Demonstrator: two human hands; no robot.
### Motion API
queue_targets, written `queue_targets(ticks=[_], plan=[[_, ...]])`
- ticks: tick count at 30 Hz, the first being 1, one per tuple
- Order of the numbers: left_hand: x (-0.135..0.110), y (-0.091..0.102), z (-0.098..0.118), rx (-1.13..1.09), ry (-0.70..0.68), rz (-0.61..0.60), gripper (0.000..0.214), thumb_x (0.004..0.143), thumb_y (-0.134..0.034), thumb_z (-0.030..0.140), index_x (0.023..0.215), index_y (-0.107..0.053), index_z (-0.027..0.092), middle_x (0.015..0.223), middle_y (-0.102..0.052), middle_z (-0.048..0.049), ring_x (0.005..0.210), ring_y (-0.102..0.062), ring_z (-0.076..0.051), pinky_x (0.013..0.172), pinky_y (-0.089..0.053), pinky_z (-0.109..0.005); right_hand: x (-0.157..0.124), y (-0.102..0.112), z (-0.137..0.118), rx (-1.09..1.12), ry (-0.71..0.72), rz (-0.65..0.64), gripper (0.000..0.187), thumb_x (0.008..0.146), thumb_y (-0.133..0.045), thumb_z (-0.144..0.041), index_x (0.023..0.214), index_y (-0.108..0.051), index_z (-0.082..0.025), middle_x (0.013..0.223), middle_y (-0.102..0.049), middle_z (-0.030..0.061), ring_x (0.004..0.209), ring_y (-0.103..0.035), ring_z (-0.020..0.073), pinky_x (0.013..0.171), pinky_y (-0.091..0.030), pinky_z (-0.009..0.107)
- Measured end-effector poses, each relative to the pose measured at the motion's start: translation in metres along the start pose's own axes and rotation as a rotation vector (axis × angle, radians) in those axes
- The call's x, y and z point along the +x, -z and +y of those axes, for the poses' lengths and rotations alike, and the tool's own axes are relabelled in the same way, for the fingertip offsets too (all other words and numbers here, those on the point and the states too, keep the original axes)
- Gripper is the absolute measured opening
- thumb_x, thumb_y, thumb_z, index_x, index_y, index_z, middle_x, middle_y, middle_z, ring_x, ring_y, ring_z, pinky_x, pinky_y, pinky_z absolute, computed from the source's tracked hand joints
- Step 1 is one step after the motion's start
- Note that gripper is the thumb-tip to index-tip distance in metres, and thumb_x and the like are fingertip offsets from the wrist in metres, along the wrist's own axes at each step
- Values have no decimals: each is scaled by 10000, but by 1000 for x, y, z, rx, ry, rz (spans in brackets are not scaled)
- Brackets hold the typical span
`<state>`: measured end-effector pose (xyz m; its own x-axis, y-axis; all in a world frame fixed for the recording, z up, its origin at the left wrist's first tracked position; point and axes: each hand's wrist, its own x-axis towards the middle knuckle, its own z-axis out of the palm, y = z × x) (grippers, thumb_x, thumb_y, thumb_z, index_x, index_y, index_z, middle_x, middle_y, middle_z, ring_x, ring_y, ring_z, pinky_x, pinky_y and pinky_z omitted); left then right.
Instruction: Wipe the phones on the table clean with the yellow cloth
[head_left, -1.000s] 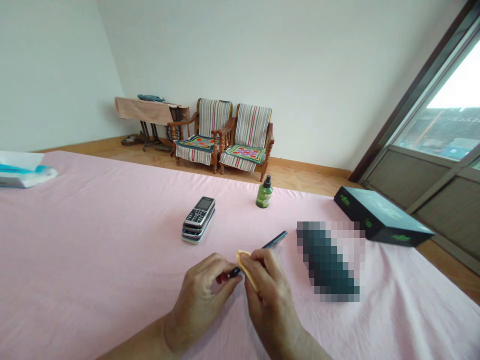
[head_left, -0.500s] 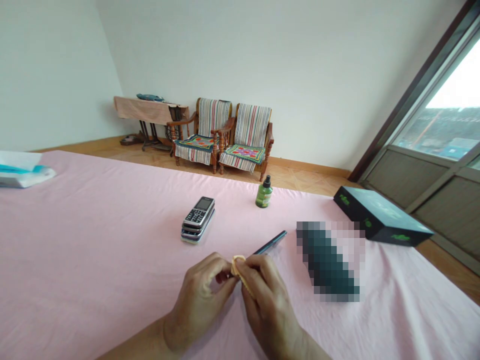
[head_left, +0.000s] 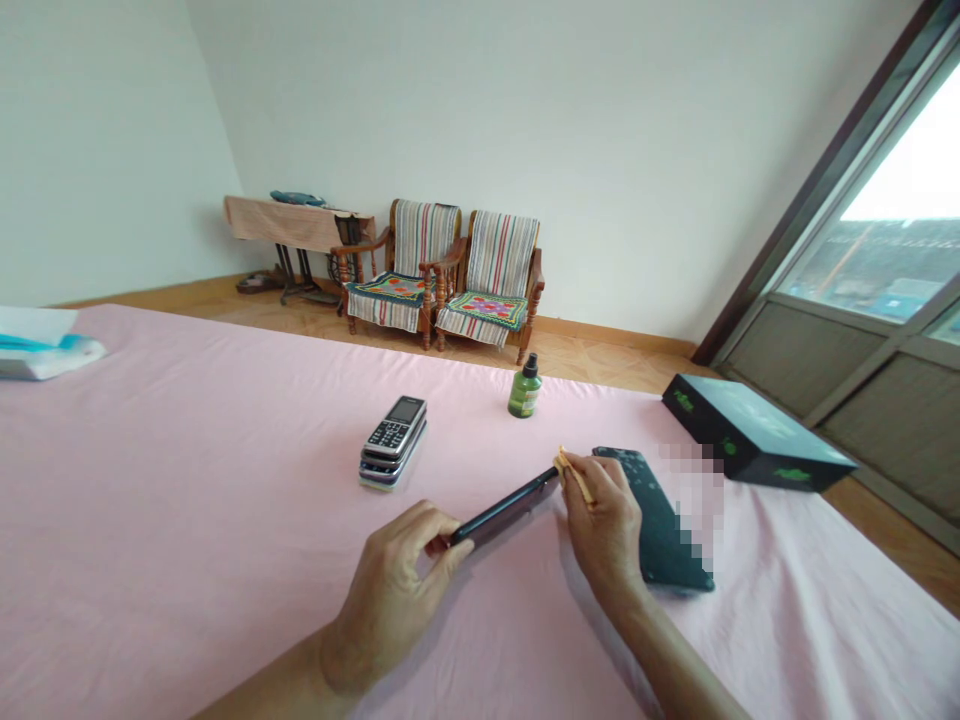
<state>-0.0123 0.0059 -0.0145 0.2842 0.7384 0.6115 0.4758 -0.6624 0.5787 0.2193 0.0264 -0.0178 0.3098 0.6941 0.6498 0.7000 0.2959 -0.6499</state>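
Observation:
A thin dark phone is tilted up above the pink cloth, its narrow edge towards me. My left hand pinches its near left end between thumb and fingers. At the far right end, my right hand grips a small yellow cloth that touches the phone's corner. Just beyond my right hand lies a large dark flat slab with pale specks on its upper end, partly covered by the hand and by pixelation. A stack of keypad phones sits to the left.
A green spray bottle stands near the far edge of the pink-covered surface. At the right is a black box with green lettering. A white and blue packet lies far left. Two wooden chairs stand against the wall.
My right hand has slid with the yellow cloth along the phone, away from my left hand to the far right end. My left hand keeps its hold, and more of the phone shows.

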Motion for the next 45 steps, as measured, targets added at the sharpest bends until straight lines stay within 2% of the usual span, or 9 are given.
queue_targets(ticks=[4, 10, 16, 20, 23, 27, 33, 39, 45], plan=[[4, 4, -3, 40, 2, 4, 85, 864, -586, 165, 784, -610, 181, 672, -579, 8, 597, -568, -144, 576, -439, -233, 3, 1, 5, 40, -79, 17, 250, 886, -552, -361, 924, -717, -178, 855, -618, 65, 783, -600, 195, 686, -481, 314], [5, 5, -5, 44, -1, -7, 91, 878, -577, 177, 795, -617, 181, 686, -592, 6, 606, -578, -145, 577, -443, -234, 1, -5, 7, 197, -120, -49, 282, 859, -572, -393, 942, -744, -186, 878, -634, 71, 815, -612, 198, 675, -492, 300], [6, 6, -5, 44, 19, -6, 98, 883, -574, 180, 797, -621, 182, 689, -607, 6, 607, -590, -144, 584, -448, -231, 0, -9, 18, 99, -189, -92, 330, 877, -488, -338, 856, -744, -131, 731, -634, 57, 679, -586, 181, 610, -460, 281], [5, 6, -5, 42, 16, -3, 96, 879, -581, 181, 791, -621, 180, 687, -600, 8, 608, -588, -144, 585, -443, -231, -5, -9, 22, -1, -187, -203, 286, 823, -476, -221, 635, -681, -154, 640, -595, 24, 588, -541, 150, 545, -378, 247], [5, 5, -5, 43, 9, -2, 90, 880, -576, 179, 803, -622, 181, 697, -600, 7, 614, -587, -145, 588, -440, -232, -6, -8, 22, -92, -166, -260, 316, 786, -465, -149, 485, -561, -171, 588, -491, 2, 547, -466, 129, 523, -290, 252], [5, 4, -7, 50, 31, -3, 108, 883, -575, 195, 784, -617, 183, 688, -597, 9, 613, -583, -146, 591, -436, -235, -7, -9, 21, -173, -151, -320, 284, 724, -484, -59, 465, -499, -173, 605, -403, -16, 539, -385, 112, 529, -221, 272], [5, 5, -7, 51, 81, -8, 144, 881, -569, 230, 751, -608, 181, 667, -592, 9, 606, -580, -149, 594, -429, -238, -8, -6, 15, -205, -173, -361, 230, 630, -520, 28, 505, -510, -165, 664, -402, -16, 535, -277, 101, 547, -172, 302], [7, 5, -9, 9, 183, -17, 165, 876, -568, 281, 749, -604, 183, 670, -602, 6, 620, -584, -160, 607, -431, -242, -9, -8, 12, -94, -230, -322, 261, 746, -481, -51, 525, -547, -173, 670, -447, 10, 597, -400, 134, 579, -234, 289], [9, 3, -10, -212, 408, -38, 248, 854, -563, 374, 725, -590, 164, 655, -588, -7, 624, -579, -177, 600, -449, -252, -5, -11, 19, 139, -382, -227, 176, 709, -582, -185, 565, -683, -166, 640, -553, 28, 625, -488, 167, 602, -310, 285]])
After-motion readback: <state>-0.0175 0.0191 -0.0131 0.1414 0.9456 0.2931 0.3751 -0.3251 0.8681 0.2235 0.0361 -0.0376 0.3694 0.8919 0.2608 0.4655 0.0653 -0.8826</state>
